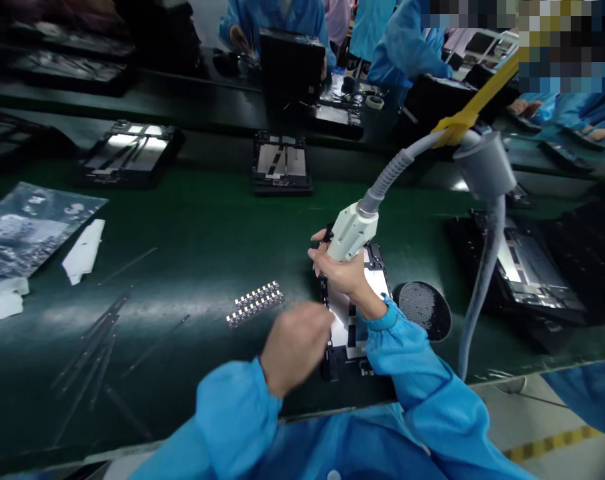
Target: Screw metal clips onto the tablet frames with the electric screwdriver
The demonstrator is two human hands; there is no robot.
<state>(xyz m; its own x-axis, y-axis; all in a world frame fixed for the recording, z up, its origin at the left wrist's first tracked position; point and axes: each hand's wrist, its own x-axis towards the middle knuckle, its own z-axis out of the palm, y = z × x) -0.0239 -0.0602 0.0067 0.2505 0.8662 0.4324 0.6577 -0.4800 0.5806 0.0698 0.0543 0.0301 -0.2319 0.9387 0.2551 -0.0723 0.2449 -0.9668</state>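
My right hand (343, 268) is wrapped round a white electric screwdriver (353, 230), whose nose is hidden near the device's upper left edge. Below it lies an opened tablet (339, 327) with a black frame and pale silvery inner panels. My left hand (297, 343) is smeared by motion at the tablet's left edge; its fingers look curled, but what they hold, if anything, is hidden. Strips of small components (255, 303) lie left of the tablet. Right of it sits a round black dish (423, 310) of tiny pieces, perhaps screws.
A grey cable (487, 267) hangs from a yellow strap (462, 123). More opened tablets (282, 163) stand along the back, with a stack (522, 260) at right. Thin strips (95, 347) and a plastic bag (29, 227) lie left. People in blue work opposite.
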